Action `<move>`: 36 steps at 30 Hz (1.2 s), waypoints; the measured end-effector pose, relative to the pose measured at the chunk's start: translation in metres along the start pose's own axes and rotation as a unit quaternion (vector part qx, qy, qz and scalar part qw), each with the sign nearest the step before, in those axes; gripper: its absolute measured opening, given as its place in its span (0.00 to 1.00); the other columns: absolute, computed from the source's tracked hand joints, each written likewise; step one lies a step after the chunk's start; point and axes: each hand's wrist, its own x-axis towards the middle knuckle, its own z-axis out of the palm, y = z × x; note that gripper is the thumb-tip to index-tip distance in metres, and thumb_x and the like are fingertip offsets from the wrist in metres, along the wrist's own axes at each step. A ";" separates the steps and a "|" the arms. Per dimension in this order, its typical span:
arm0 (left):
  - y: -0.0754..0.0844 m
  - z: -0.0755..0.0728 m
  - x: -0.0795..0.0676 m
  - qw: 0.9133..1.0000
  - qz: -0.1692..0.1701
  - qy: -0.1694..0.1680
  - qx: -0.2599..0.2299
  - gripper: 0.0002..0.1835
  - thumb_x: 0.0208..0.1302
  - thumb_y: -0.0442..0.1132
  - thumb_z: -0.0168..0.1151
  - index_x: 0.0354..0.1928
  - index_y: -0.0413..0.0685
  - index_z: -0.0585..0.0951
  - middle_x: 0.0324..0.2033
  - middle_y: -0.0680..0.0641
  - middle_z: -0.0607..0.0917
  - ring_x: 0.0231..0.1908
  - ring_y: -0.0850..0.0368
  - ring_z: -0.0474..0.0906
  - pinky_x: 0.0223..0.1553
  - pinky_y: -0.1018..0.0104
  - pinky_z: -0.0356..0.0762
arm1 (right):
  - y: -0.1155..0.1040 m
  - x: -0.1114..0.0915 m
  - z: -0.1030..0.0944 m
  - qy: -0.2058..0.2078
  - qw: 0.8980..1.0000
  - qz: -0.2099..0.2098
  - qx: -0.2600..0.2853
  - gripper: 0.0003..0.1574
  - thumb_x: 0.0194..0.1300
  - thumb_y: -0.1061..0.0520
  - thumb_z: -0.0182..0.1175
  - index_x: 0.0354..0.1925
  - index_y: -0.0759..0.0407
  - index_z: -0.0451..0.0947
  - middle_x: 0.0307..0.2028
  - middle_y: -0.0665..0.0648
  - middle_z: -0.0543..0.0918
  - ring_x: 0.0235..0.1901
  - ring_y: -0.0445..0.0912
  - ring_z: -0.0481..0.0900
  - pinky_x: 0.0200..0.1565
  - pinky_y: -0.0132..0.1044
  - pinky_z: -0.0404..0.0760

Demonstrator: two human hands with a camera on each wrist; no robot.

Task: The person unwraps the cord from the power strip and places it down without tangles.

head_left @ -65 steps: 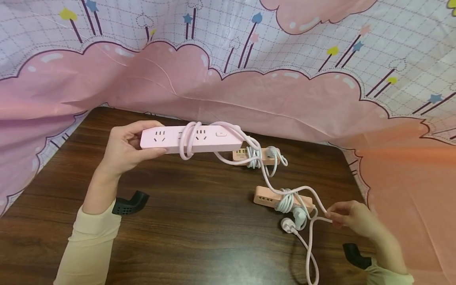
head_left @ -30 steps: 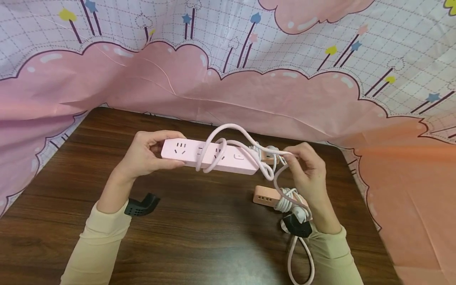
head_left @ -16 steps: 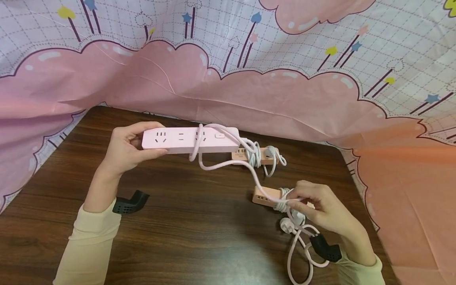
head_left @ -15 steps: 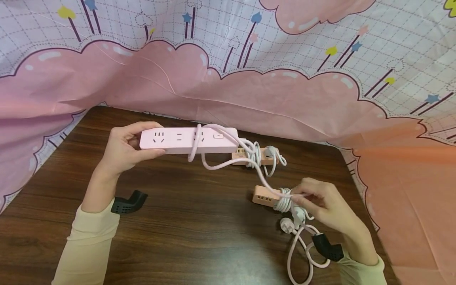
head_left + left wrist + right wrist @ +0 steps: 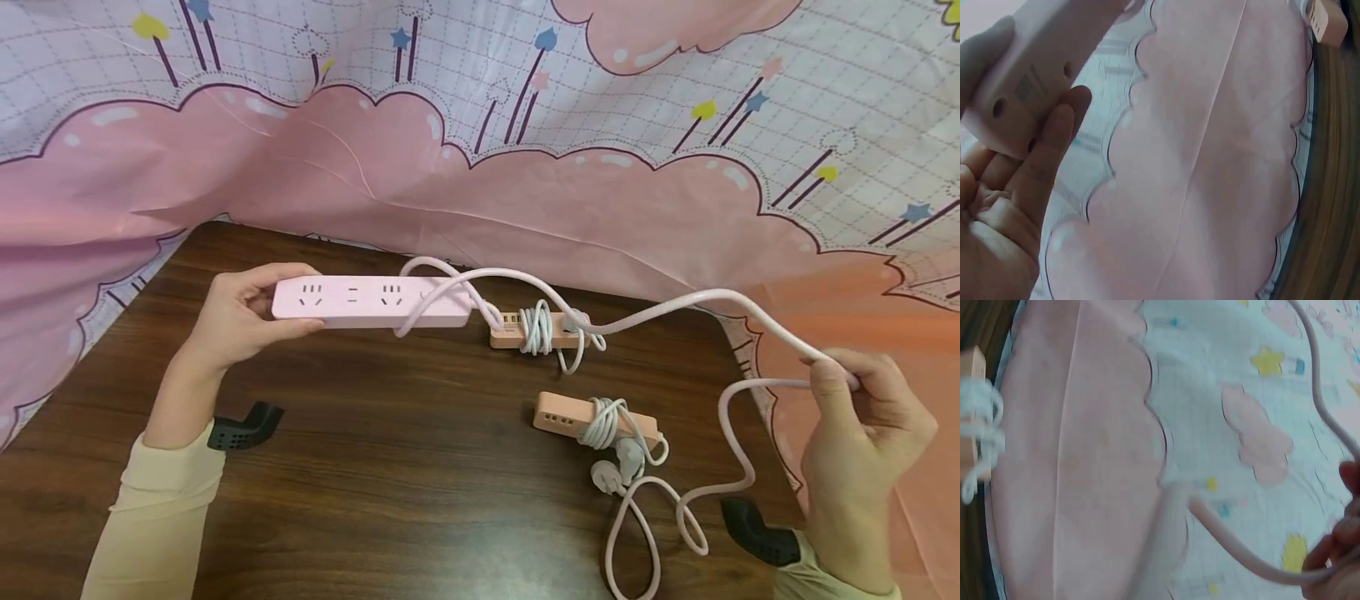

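My left hand (image 5: 243, 312) grips the left end of a pink power strip (image 5: 360, 315), held level above the table with its sockets showing. In the left wrist view the strip's underside (image 5: 1035, 87) shows round holes, with fingers around its end. A pink cord (image 5: 660, 308) loops once loosely over the strip's right end and runs in a high arc to my right hand (image 5: 862, 442), which pinches it between thumb and fingers at the far right. From there the cord drops to the table, where its white plug (image 5: 606, 477) lies beside loose curls.
Two orange power strips wrapped in white cord lie on the brown wooden table (image 5: 360, 467): one farther back (image 5: 506, 335), the other nearer (image 5: 562, 412), its plug (image 5: 630, 457) close to the pink strip's plug. A pink patterned cloth (image 5: 525, 200) hangs behind the table.
My right hand has drawn the cord out to the right and up. Fewer turns now lie around the pink strip; its middle sockets are uncovered. My left hand has shifted slightly left with it.
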 end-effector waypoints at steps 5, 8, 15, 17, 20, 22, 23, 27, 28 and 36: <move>-0.002 -0.028 -0.008 1.000 0.001 0.021 -0.022 0.27 0.33 0.08 0.66 0.43 0.21 0.78 0.36 0.46 0.85 0.31 0.61 0.80 0.30 0.75 0.78 | -0.009 -0.004 -0.037 -0.037 0.990 0.012 -0.133 0.04 0.55 0.80 0.55 0.30 0.86 0.76 0.21 0.53 0.73 0.26 0.41 0.65 0.30 0.22 0.67; -0.003 -0.045 -0.016 0.999 -0.011 0.025 -0.017 0.27 0.33 0.07 0.64 0.43 0.23 0.78 0.36 0.47 0.86 0.30 0.62 0.80 0.29 0.76 0.78 | -0.008 -0.004 -0.056 -0.075 0.956 -0.008 -0.284 0.05 0.57 0.76 0.58 0.31 0.84 0.77 0.22 0.45 0.73 0.26 0.35 0.66 0.32 0.20 0.66; -0.002 -0.082 -0.043 0.997 -0.023 0.051 -0.058 0.25 0.36 0.06 0.61 0.44 0.21 0.78 0.36 0.44 0.86 0.31 0.61 0.81 0.30 0.76 0.78 | 0.019 0.007 -0.093 -0.109 0.840 -0.072 -0.527 0.07 0.57 0.69 0.62 0.29 0.76 0.80 0.24 0.22 0.62 0.26 0.19 0.57 0.32 0.18 0.57; -0.001 -0.090 -0.048 0.998 -0.030 0.043 -0.041 0.26 0.35 0.05 0.61 0.43 0.20 0.77 0.36 0.44 0.86 0.31 0.61 0.81 0.30 0.76 0.78 | 0.029 0.012 -0.101 -0.095 0.821 -0.038 -0.562 0.07 0.58 0.68 0.61 0.29 0.75 0.80 0.22 0.19 0.60 0.25 0.17 0.56 0.31 0.18 0.56; -0.003 -0.101 -0.055 0.999 -0.034 0.029 -0.024 0.26 0.33 0.03 0.58 0.43 0.18 0.76 0.37 0.44 0.85 0.32 0.61 0.80 0.31 0.77 0.77 | 0.041 0.022 -0.111 -0.070 0.797 0.034 -0.600 0.11 0.61 0.63 0.59 0.31 0.73 0.81 0.17 0.19 0.58 0.20 0.18 0.55 0.26 0.18 0.56; -0.006 -0.109 -0.060 0.999 -0.038 0.034 0.000 0.26 0.34 0.03 0.57 0.43 0.19 0.76 0.38 0.46 0.85 0.32 0.62 0.80 0.32 0.78 0.77 | 0.049 0.032 -0.113 -0.064 0.778 0.098 -0.617 0.14 0.64 0.58 0.57 0.34 0.70 0.80 0.14 0.19 0.58 0.15 0.20 0.56 0.22 0.20 0.57; -0.007 -0.112 -0.062 0.998 -0.041 0.043 0.013 0.26 0.35 0.03 0.57 0.42 0.19 0.76 0.38 0.47 0.85 0.32 0.63 0.80 0.32 0.78 0.77 | 0.053 0.038 -0.114 -0.067 0.771 0.124 -0.622 0.15 0.65 0.57 0.56 0.36 0.70 0.80 0.12 0.20 0.58 0.14 0.21 0.56 0.20 0.21 0.58; -0.018 -0.124 -0.071 0.992 -0.058 0.101 0.052 0.22 0.39 0.05 0.57 0.42 0.20 0.77 0.36 0.49 0.85 0.31 0.65 0.79 0.30 0.81 0.76 | 0.070 0.062 -0.112 -0.106 0.739 0.185 -0.639 0.20 0.67 0.53 0.53 0.42 0.69 0.80 0.09 0.20 0.56 0.14 0.24 0.57 0.24 0.31 0.63; -0.021 -0.127 -0.073 0.988 -0.067 0.120 0.068 0.22 0.40 0.07 0.58 0.42 0.21 0.78 0.35 0.51 0.85 0.31 0.66 0.79 0.30 0.81 0.76 | 0.074 0.067 -0.112 -0.119 0.733 0.184 -0.644 0.20 0.67 0.53 0.52 0.42 0.70 0.79 0.10 0.20 0.55 0.15 0.27 0.61 0.27 0.34 0.64; -0.081 -0.175 -0.097 0.953 -0.150 0.196 0.174 0.22 0.44 0.18 0.68 0.46 0.31 0.80 0.35 0.55 0.85 0.30 0.69 0.79 0.27 0.82 0.74 | 0.110 0.091 -0.119 -0.176 0.701 0.215 -0.657 0.25 0.67 0.50 0.49 0.42 0.71 0.78 0.20 0.63 0.78 0.36 0.67 0.72 0.28 0.48 0.67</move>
